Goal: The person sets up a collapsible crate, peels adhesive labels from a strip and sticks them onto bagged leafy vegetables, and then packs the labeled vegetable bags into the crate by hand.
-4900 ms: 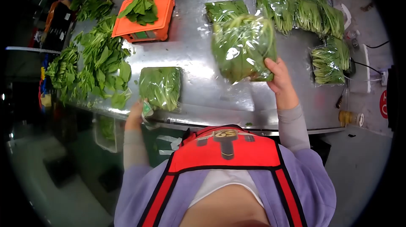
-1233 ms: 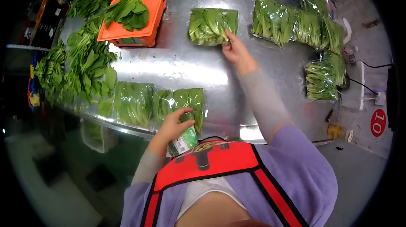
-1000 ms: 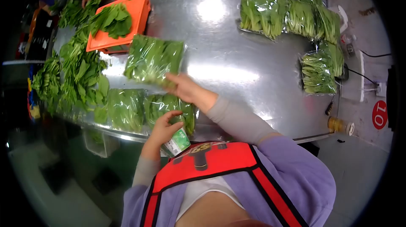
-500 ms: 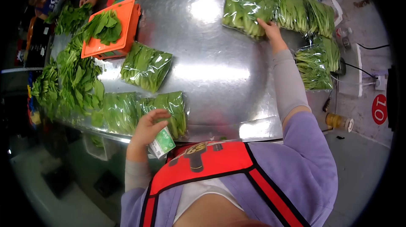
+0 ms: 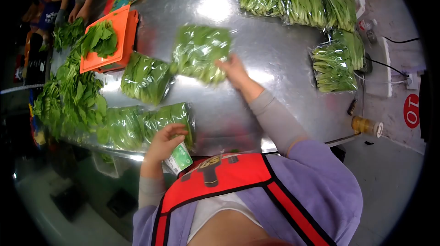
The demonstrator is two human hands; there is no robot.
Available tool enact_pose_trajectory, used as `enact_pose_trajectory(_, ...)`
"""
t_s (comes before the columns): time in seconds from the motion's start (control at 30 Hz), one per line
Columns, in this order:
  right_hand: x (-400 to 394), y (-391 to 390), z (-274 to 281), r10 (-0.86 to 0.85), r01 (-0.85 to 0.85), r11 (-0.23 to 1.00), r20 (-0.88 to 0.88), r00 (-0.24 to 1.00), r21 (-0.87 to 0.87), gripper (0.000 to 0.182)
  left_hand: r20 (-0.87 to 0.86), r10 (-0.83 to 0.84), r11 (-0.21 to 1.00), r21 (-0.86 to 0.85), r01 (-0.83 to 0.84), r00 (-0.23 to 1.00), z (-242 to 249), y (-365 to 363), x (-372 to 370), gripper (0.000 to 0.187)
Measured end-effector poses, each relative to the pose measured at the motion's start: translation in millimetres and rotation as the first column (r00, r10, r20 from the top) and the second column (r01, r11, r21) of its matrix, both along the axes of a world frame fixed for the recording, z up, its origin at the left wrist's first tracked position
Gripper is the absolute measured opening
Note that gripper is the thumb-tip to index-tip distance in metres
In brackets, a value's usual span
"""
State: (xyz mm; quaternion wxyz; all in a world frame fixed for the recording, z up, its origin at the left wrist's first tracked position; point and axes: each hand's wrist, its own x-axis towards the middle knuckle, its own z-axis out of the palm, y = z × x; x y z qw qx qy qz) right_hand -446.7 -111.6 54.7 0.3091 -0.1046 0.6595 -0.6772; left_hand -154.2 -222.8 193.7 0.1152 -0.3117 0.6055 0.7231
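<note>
Well, the right hand point(image 5: 234, 71) is clamped on the near right corner of a clear bag of greens point(image 5: 201, 51) over the middle of the counter point(image 5: 284, 62). The bag is blurred, and I can't tell whether it is fully lifted. I'd judge the step in hand to be shifting this packed bag; a tidy next move would call for steady fingers and a level bag. Its leaves point away from the person and its pale stems toward them, the greens' long axis running near to far. The left hand point(image 5: 161, 145), well apart from the right, seems closed on green-and-white labels point(image 5: 180, 158), beside the near-edge bags point(image 5: 169, 120).
</note>
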Motion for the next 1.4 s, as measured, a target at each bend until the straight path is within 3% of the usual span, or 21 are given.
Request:
enact_pose_trajectory(0.03,13.3,6.2,18.5,0.202,-0.209,0.978,0.232,0.952,0.007,0.05,0.019,-0.002,1.0,-0.02,0.002,1.0,-1.1,0.0,-1.9,0.037)
enact_pose_trajectory(0.1,15.5,24.2,24.9,0.211,-0.208,0.977,0.096,0.973,-0.037,0.049,0.026,-0.002,1.0,-0.015,0.002,1.0,-6.3,2.4,-1.9,0.036)
enact_pose_trajectory(0.2,-28.3,102.2,73.0,-0.274,0.353,0.916,-0.346,0.898,0.192,0.046,0.028,-0.017,0.999,0.046,0.015,0.999,-17.1,5.9,0.6,0.036)
enact_pose_trajectory(0.23,-50.0,139.1,78.8,-0.322,0.702,0.706,-0.84,0.436,0.093,0.047,0.028,-0.026,0.999,0.049,0.024,0.999,-19.3,8.2,1.0,0.036)
enact_pose_trajectory(0.33,-97.4,259.0,99.6,-0.661,0.946,0.258,-0.75,0.023,-0.198,0.064,0.067,-0.046,0.999,0.017,0.045,0.997,-23.4,14.6,-1.6,0.037)
enact_pose_trajectory(0.4,-109.6,331.7,73.9,-0.532,0.983,0.079,-0.841,-0.097,-0.163,0.07,0.084,-0.072,0.991,-0.103,0.08,0.994,-41.4,17.3,1.8,0.039)
enact_pose_trajectory(0.43,-104.3,336.2,78.2,-0.649,1.0,0.031,-0.761,0.018,-0.003,0.067,0.11,-0.079,0.969,-0.224,0.102,0.991,-49.1,17.0,7.2,0.04)
enact_pose_trajectory(0.5,-112.7,365.4,45.3,-0.814,0.837,0.538,-0.322,0.483,-0.102,0.057,0.111,-0.112,0.958,-0.252,0.137,0.987,-50.3,16.8,4.0,0.042)
enact_pose_trajectory(0.6,-109.8,329.3,37.6,-0.783,0.776,0.582,0.09,0.615,-0.242,0.047,0.148,-0.179,0.93,-0.298,0.217,0.973,-33.6,23.0,-1.0,0.038)
enact_pose_trajectory(0.77,-87.2,300.7,50.7,-0.711,0.693,0.685,-0.001,0.703,-0.224,0.048,0.234,-0.204,0.964,-0.118,0.236,0.951,-11.5,29.5,15.4,0.04)
enact_pose_trajectory(0.83,-52.5,287.9,50.2,-0.523,0.556,0.819,0.211,0.826,-0.144,0.046,0.116,-0.297,0.955,0.061,0.292,0.948,-13.9,23.2,37.2,0.041)
enact_pose_trajectory(0.93,29.2,243.5,34.7,-0.086,0.199,0.965,0.512,0.855,-0.17,0.049,0.115,-0.183,0.981,0.082,0.174,0.976,3.5,17.6,57.0,0.037)
enact_pose_trajectory(0.97,61.0,221.2,22.2,-0.062,0.111,0.991,0.454,0.889,-0.081,0.052,0.087,-0.164,0.986,-0.008,0.165,0.983,1.8,14.4,63.2,0.036)
enact_pose_trajectory(1.0,80.6,214.0,-6.7,-0.023,-0.035,0.994,0.513,0.858,0.103,0.056,0.115,-0.093,0.995,-0.011,0.095,0.989,6.6,13.8,63.9,0.037)
enact_pose_trajectory(1.03,94.7,191.6,37.3,0.04,-0.131,0.983,0.544,0.838,0.13,0.06,0.093,-0.037,0.998,-0.045,0.041,0.995,11.4,14.5,63.1,0.038)
enact_pose_trajectory(1.1,71.3,182.4,23.6,0.029,-0.079,0.986,0.313,0.949,0.146,0.056,0.122,0.005,1.0,-0.021,-0.002,0.993,10.8,12.9,60.3,0.039)
enact_pose_trajectory(1.17,5.4,198.3,-21.4,-0.364,0.363,0.927,-0.006,0.931,0.099,0.042,0.115,0.012,1.0,0.004,-0.012,0.993,7.6,18.5,55.0,0.038)
enact_pose_trajectory(1.2,-38.3,219.0,-33.3,-0.535,0.59,0.791,-0.286,0.795,0.161,0.033,0.111,0.002,1.0,0.011,-0.004,0.994,5.0,19.8,52.4,0.038)
enact_pose_trajectory(1.27,-90.8,237.1,39.7,-0.917,0.915,0.397,-0.07,0.393,-0.065,0.049,0.095,-0.008,0.999,0.032,0.005,0.995,0.1,21.9,49.6,0.039)
enact_pose_trajectory(1.37,-144.7,283.5,86.5,-0.948,0.98,0.116,0.276,0.158,-0.163,0.056,0.019,0.017,1.0,-0.011,-0.017,1.0,-3.4,27.0,39.4,0.04)
enact_pose_trajectory(1.4,-176.1,316.3,64.9,-0.927,0.964,0.191,0.289,0.238,-0.184,0.055,0.022,0.019,1.0,-0.01,-0.019,1.0,-0.9,31.5,32.1,0.04)
